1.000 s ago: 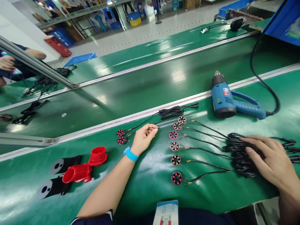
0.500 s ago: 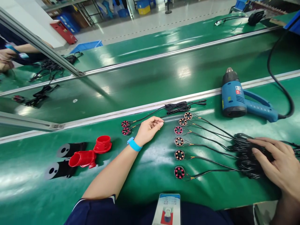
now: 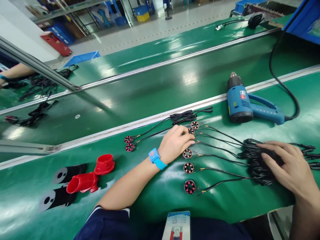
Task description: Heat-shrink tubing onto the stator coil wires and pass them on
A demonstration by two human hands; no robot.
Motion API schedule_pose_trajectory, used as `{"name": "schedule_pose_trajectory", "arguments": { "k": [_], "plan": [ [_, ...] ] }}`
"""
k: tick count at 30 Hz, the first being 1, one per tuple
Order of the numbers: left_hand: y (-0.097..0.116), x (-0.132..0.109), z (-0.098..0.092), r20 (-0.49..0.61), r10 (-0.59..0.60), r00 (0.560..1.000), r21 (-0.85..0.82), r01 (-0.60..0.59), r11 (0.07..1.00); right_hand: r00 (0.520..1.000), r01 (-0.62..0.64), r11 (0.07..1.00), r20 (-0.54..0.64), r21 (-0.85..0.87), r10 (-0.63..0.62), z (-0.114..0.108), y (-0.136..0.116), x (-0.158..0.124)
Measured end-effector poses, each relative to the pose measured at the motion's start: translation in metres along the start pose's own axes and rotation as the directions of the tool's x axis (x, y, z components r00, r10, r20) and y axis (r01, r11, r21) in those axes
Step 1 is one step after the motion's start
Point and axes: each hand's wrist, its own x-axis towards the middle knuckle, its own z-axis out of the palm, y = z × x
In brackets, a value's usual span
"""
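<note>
Small round motor stators stand in a column on the green bench, such as an orange-wound stator (image 3: 188, 167) and a pink-wound stator (image 3: 190, 187). Each has thin wires joined to a black cable. My left hand (image 3: 176, 141), wearing a blue wrist strap (image 3: 157, 159), is closed at the third stator from the back and covers it; its wires come out by the fingertips. My right hand (image 3: 291, 163) lies with fingers stretched out over the bundled black cables (image 3: 258, 163), thumb apart. Two more stators (image 3: 129, 147) lie left of my left hand, with cables running to a coil (image 3: 183, 116).
A blue heat gun (image 3: 241, 105) lies at the back right, its cord looping behind. Red plastic fittings (image 3: 83, 181) and black cylindrical housings (image 3: 56, 196) are at the left. A metal rail (image 3: 150, 120) crosses behind the cables. Another person's arm (image 3: 21, 71) shows at far left.
My left hand has moved right, from bare bench to the column of stators, and its fingers have closed there. My right hand stays on the cables. The view has shifted slightly.
</note>
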Motion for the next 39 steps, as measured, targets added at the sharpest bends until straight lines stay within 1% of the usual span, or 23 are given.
{"name": "schedule_pose_trajectory", "arguments": {
  "k": [4,6,8,10,12,13,14,15,17,19,22,24,26,29,34,36,39],
  "plan": [
    [-0.004,0.002,0.008,0.035,0.017,0.999,0.054,-0.019,0.998,1.0,-0.017,1.0,-0.01,0.013,0.017,0.0,0.0,0.0],
    [-0.004,0.0,0.01,0.043,0.003,0.999,0.061,-0.005,0.998,1.0,-0.027,1.0,0.0,0.016,0.027,-0.001,0.0,-0.001],
    [-0.003,-0.001,0.011,0.05,-0.021,0.999,0.049,0.018,0.999,0.998,-0.055,0.998,-0.011,-0.014,0.054,-0.003,-0.005,0.001],
    [-0.001,-0.001,0.012,0.052,-0.044,0.998,0.024,0.043,0.999,0.992,-0.097,0.993,-0.088,-0.069,0.091,-0.006,-0.023,0.009],
    [-0.001,-0.002,0.013,0.038,-0.062,0.997,-0.016,0.062,0.998,0.978,-0.105,0.993,-0.186,-0.057,0.093,-0.007,-0.052,0.026],
    [-0.001,-0.002,0.013,0.028,-0.073,0.997,-0.044,0.074,0.996,0.982,-0.071,0.997,-0.173,0.02,0.073,-0.005,-0.069,0.037],
    [-0.002,-0.003,0.013,0.021,-0.087,0.996,-0.075,0.088,0.993,0.991,-0.012,0.992,-0.132,0.125,0.029,-0.001,-0.086,0.049],
    [-0.003,-0.003,0.012,0.02,-0.104,0.994,-0.108,0.106,0.989,0.997,0.065,0.969,-0.061,0.237,-0.052,0.005,-0.102,0.062],
    [-0.004,-0.005,0.01,0.045,-0.146,0.988,-0.174,0.152,0.973,0.979,0.139,0.905,0.079,0.402,-0.186,0.022,-0.127,0.086],
    [-0.007,-0.007,0.007,0.093,-0.189,0.978,-0.235,0.206,0.95,0.953,0.155,0.866,0.159,0.476,-0.259,0.04,-0.138,0.102],
    [-0.01,-0.008,0.004,0.154,-0.227,0.962,-0.321,0.266,0.909,0.938,0.087,0.83,0.234,0.551,-0.254,0.057,-0.14,0.109],
    [-0.012,-0.008,0.004,0.178,-0.237,0.955,-0.371,0.288,0.883,0.934,0.017,0.8,0.277,0.599,-0.227,0.061,-0.14,0.108],
    [-0.015,-0.007,0.004,0.19,-0.249,0.95,-0.41,0.307,0.859,0.936,-0.024,0.783,0.289,0.621,-0.201,0.062,-0.143,0.105],
    [-0.017,-0.007,0.005,0.197,-0.261,0.945,-0.447,0.324,0.834,0.949,-0.021,0.791,0.26,0.611,-0.176,0.063,-0.147,0.105],
    [-0.019,-0.007,0.006,0.198,-0.245,0.949,-0.47,0.311,0.826,0.966,0.019,0.84,0.207,0.542,-0.155,0.067,-0.151,0.104],
    [-0.019,-0.007,0.006,0.192,-0.244,0.951,-0.477,0.308,0.823,0.972,0.01,0.851,0.196,0.524,-0.132,0.068,-0.151,0.102],
    [-0.019,-0.007,0.007,0.185,-0.247,0.951,-0.486,0.307,0.818,0.979,-0.029,0.837,0.186,0.546,-0.088,0.07,-0.152,0.099]
  ]
}}
